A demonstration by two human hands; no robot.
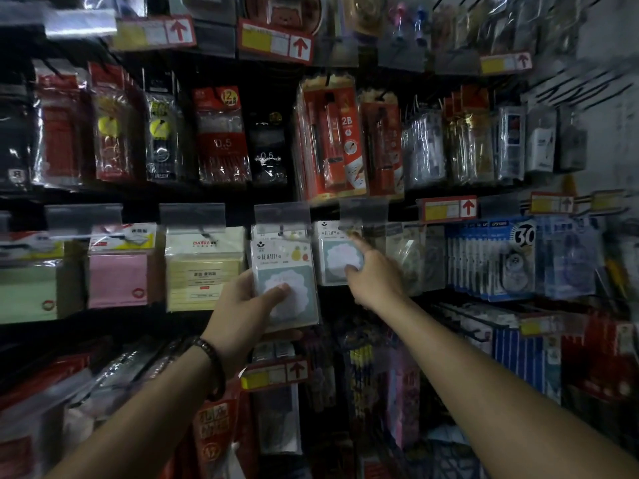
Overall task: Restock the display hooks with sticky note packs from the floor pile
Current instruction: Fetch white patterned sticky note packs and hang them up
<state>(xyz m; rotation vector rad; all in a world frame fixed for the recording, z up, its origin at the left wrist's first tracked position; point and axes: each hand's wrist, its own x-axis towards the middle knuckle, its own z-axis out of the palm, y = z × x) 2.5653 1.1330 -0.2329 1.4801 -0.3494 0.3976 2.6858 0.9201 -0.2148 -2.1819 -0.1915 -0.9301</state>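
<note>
— Where is the pack (287, 271)?
— In the middle row of the rack (138, 197), near its centre, with its top up at a hook (281, 230).
— Who has it?
— The left hand (242, 309): thumb across the front, fingers curled under the bottom edge.
— And the right hand (375, 281)?
— It is on the second pack (337, 257), just beside the first. The forefinger (358, 242) points up and the thumb lies on the front. It is too blurred to tell whether it grips.

We see the left hand (242, 309) gripping a sticky note pack (285, 271) at its hook, while the right hand (371, 274) touches the neighbouring pack (333, 254).
</note>
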